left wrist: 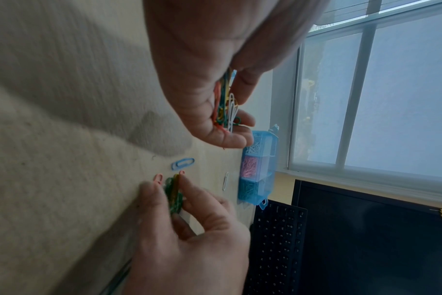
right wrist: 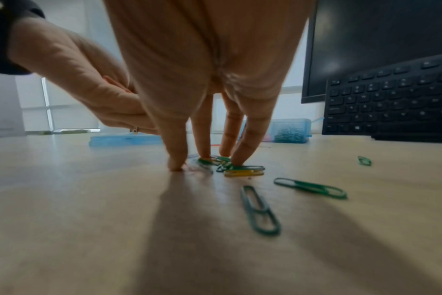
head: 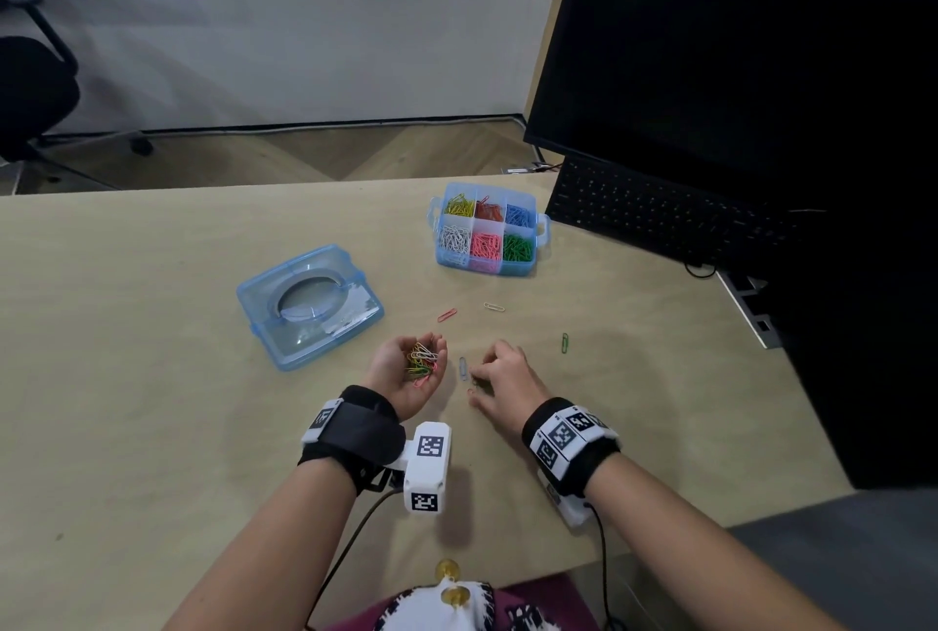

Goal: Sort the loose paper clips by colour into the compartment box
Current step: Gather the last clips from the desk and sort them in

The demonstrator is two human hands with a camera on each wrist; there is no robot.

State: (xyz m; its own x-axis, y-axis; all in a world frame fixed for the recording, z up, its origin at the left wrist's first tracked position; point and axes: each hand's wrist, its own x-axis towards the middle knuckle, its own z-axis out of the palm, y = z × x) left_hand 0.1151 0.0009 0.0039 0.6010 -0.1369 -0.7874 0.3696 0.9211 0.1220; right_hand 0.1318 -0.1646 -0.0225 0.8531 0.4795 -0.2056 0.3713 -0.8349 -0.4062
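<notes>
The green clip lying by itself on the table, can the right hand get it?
Probably yes. The green clip lies alone on the table, just beside the right hand, with nothing between them. That hand's fingers are busy pressing other clips.

**Clips scattered, box open**

The blue compartment box point(head: 512, 266) stands open on the desk, its six cells holding yellow, red, blue, white, pink and green clips. Loose on the desk lie a pink clip point(head: 447, 315), a white clip point(head: 494, 307), a green clip point(head: 565, 342) and a blue clip point(head: 463, 367).
</notes>
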